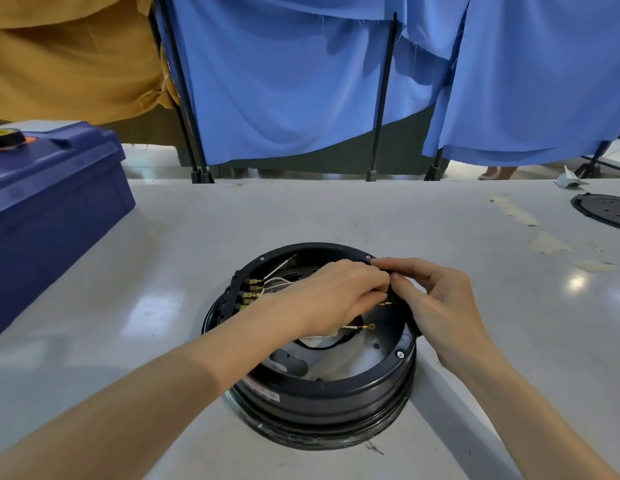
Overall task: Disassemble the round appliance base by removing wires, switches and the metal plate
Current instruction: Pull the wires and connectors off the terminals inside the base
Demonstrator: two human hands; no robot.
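The round black appliance base stands open side up on the white table, just in front of me. Inside lie a grey metal plate, white wires with brass terminals plugged into a black switch block on the left wall, and a loose ring terminal. My left hand reaches across the inside and pinches something small at the right wall. My right hand grips a small black part on the right rim, fingertips meeting those of the left.
A dark blue plastic toolbox stands at the left with a tape roll on top. A round black perforated cover lies at the far right edge. Blue and mustard curtains on black stands hang behind the table.
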